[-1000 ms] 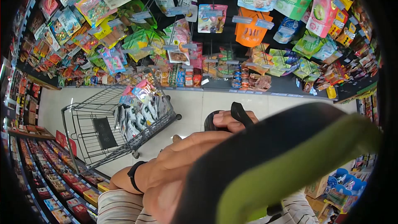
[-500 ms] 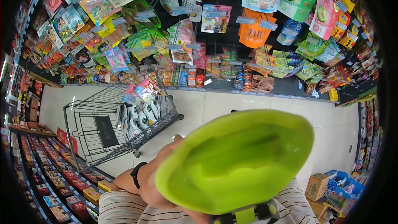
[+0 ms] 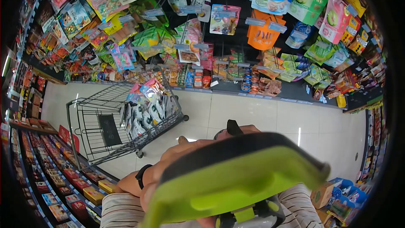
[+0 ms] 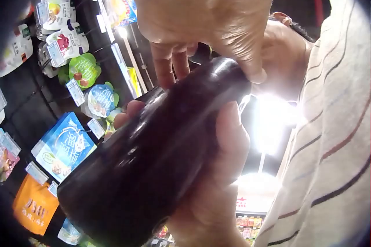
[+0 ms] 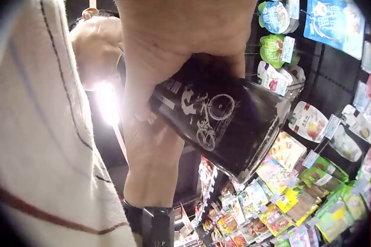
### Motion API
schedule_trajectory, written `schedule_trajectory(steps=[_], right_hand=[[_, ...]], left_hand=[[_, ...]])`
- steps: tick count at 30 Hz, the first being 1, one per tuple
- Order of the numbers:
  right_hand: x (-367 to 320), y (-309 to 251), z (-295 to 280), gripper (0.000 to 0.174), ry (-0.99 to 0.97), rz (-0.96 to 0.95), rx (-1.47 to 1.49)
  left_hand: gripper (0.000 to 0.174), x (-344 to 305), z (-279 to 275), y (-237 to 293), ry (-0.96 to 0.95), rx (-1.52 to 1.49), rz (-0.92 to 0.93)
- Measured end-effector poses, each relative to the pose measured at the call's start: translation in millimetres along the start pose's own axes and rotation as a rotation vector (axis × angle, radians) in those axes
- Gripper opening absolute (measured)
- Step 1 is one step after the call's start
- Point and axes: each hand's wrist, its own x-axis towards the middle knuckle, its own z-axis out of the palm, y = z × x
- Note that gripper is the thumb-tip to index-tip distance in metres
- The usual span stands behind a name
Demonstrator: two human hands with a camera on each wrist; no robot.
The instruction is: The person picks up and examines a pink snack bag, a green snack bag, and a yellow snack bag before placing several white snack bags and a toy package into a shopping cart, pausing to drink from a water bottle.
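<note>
A dark drink bottle with a white bicycle print is held up close to the person's head and striped shirt. My left hand curls fingers and thumb about one end of it. Lower on the body my right hand grips from the other side. In the head view, a raised lid, black outside and bright green inside, fills the lower middle and hides most of both hands. A black loop stands beyond the lid, next to a few visible fingers.
A wire shopping cart stands on the pale tiled floor at the left, with several snack packets in it. Hanging snack bags line the wall ahead. Low shelves run along the left; cartons sit lower right.
The lid has swung from a black-edged tilt close to the camera, to its green inside facing up, to a tilt again with its black outside showing. Both hands stay at the bottle.
</note>
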Motion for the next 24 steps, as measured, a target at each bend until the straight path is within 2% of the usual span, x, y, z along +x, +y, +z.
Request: schedule_trajectory(steps=[6, 8, 9, 11, 14, 18, 24], right_hand=[[0.2, -1.4, -1.1, 0.053, -0.015, -0.002, 0.008], [-0.5, -2.1, -0.9, 0.052, -0.013, -0.006, -0.009], [-8.1, 7.2, 0.0, 0.052, -0.059, -0.025, 0.013], [-24.7, 24.5, 1.4, 0.051, -0.123, -0.03, 0.021], [-17.7, 4.1, -3.7, 0.052, -0.13, 0.038, -0.074], [-15.3, -4.1, -8.1, 0.051, -0.141, 0.061, -0.098], [-16.9, -5.7, -7.9, 0.05, -0.049, 0.007, 0.004]], left_hand=[[0.073, -4.7, 11.9, -7.0, 0.091, -0.037, -0.016], [0.077, 3.3, 3.6, -9.1, -0.022, -0.108, 0.051], [0.076, 11.2, 0.6, 2.7, -0.068, -0.103, 0.028], [0.074, 14.3, 7.0, 6.5, -0.044, -0.151, 0.035], [0.071, 12.5, 26.7, 0.1, 0.084, -0.194, 0.107], [0.065, 6.4, 23.1, 9.0, 0.042, 0.047, 0.137], [0.039, 9.9, 21.6, 18.4, -0.027, 0.018, 0.028]])
